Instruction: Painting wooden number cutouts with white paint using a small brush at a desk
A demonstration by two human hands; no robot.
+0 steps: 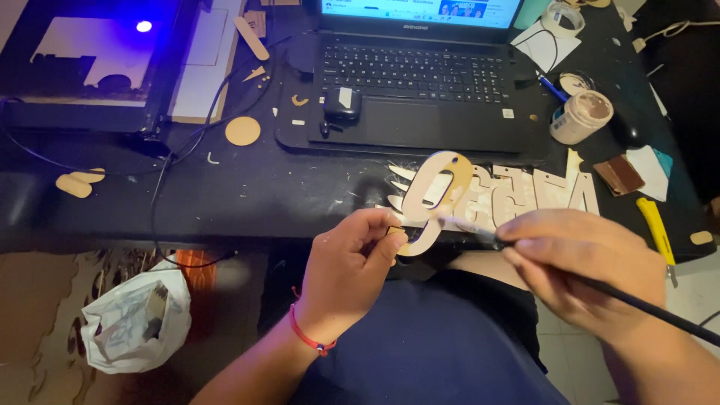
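My left hand (351, 264) pinches the lower end of a thin wooden cut-out (435, 196), an oval loop shape, and holds it up over the table's front edge. A thin black-handled paintbrush (630, 301) is gripped in my right hand (585, 266), its pale tip touching the cut-out's right side. A red string bracelet circles my left wrist. An open jar of brownish paint (580, 116) stands to the right of the laptop.
A black laptop (420, 75) sits open at the back. Wooden letter cut-outs (540, 191) lie along the table edge. A laser engraver (90, 60) with a blue light stands at left. A yellow utility knife (654, 223), tape roll (562, 16) and white plastic bag (135, 319) are around.
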